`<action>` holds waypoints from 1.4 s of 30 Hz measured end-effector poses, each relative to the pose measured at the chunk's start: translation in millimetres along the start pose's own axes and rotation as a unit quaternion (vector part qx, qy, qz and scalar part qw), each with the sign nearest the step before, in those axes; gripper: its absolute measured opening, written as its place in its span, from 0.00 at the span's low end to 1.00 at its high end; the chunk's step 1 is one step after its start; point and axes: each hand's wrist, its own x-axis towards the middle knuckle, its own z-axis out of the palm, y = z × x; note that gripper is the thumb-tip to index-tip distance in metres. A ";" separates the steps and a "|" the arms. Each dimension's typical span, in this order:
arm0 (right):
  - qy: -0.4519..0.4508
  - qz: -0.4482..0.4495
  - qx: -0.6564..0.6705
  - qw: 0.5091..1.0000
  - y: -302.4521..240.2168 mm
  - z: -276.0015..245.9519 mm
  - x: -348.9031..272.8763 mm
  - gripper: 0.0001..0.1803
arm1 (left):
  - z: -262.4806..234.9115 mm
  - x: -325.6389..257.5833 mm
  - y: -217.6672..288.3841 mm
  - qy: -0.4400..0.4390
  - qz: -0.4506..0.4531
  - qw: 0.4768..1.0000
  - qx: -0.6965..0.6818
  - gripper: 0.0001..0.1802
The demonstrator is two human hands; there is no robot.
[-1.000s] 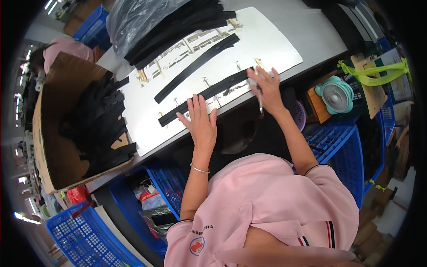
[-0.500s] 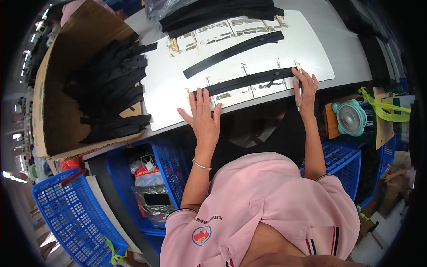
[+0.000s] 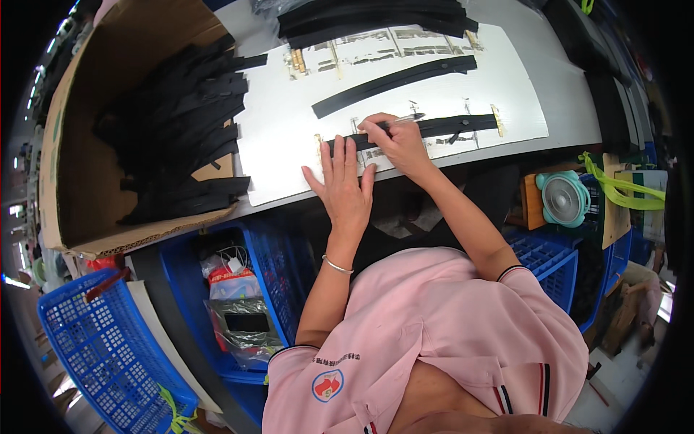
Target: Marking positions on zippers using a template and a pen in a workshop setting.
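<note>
A long black zipper, with a small pull hanging from it, lies along the near marks on a white board. My left hand rests on its left end, fingers spread and flat. In my right hand is a pen, pinched over the zipper just right of my left fingers; the pen's tip is hidden by the hand. Farther back on the board lies a second black zipper. Behind that, a stack of black zippers covers part of the taped far marks.
At the left a cardboard box holds a heap of black zippers, some hanging over its edge. Blue baskets stand below the table's front edge. A small turquoise fan sits at the right.
My right hand has moved left from the zipper's right end to beside my left hand, bringing the pen to the zipper. My left hand stays on the left end.
</note>
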 end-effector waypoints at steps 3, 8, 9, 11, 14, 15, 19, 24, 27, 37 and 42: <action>0.033 -0.152 -0.137 0.978 25.9 12.3 3.2 0.12 | -2.7 0.2 0.2 0.000 -0.003 1.000 -0.003 0.34; 0.020 -0.109 -0.143 0.984 20.9 13.3 1.2 0.11 | -3.6 -0.6 -0.8 0.002 -0.005 1.000 -0.011 0.34; 0.003 -0.083 -0.154 0.985 17.4 12.8 0.5 0.12 | -3.4 -0.7 -1.1 0.003 -0.005 1.000 -0.011 0.33; 0.000 -0.098 -0.174 0.980 12.1 12.2 0.0 0.11 | -3.1 -0.7 -1.0 0.004 -0.006 1.000 -0.011 0.33; 0.007 -0.163 -0.233 0.959 15.4 11.2 0.9 0.11 | -2.3 -0.2 -0.2 0.005 -0.004 1.000 -0.013 0.33; 0.017 -0.213 -0.272 0.938 16.9 10.6 1.2 0.10 | -2.1 -0.1 0.2 0.006 -0.004 1.000 -0.008 0.33; -0.017 -0.043 -0.108 0.993 2.9 7.8 -1.1 0.10 | -1.6 -1.3 -1.3 0.002 -0.011 1.000 -0.004 0.32; -0.023 -0.137 -0.095 0.986 25.1 5.8 2.0 0.12 | -0.3 0.8 1.7 0.007 -0.007 1.000 -0.004 0.32; -0.010 -0.152 -0.114 0.982 24.3 9.3 1.7 0.11 | 1.7 -0.3 -0.2 0.010 -0.005 1.000 0.004 0.33; 0.073 -0.064 -0.039 0.994 -5.1 -53.3 -12.0 0.12 | 2.8 -1.3 -1.7 0.009 0.010 0.999 0.030 0.33; 0.133 -0.036 -0.130 0.982 13.0 -81.2 -6.4 0.13 | 2.9 -1.6 -1.8 0.008 0.009 0.999 0.030 0.33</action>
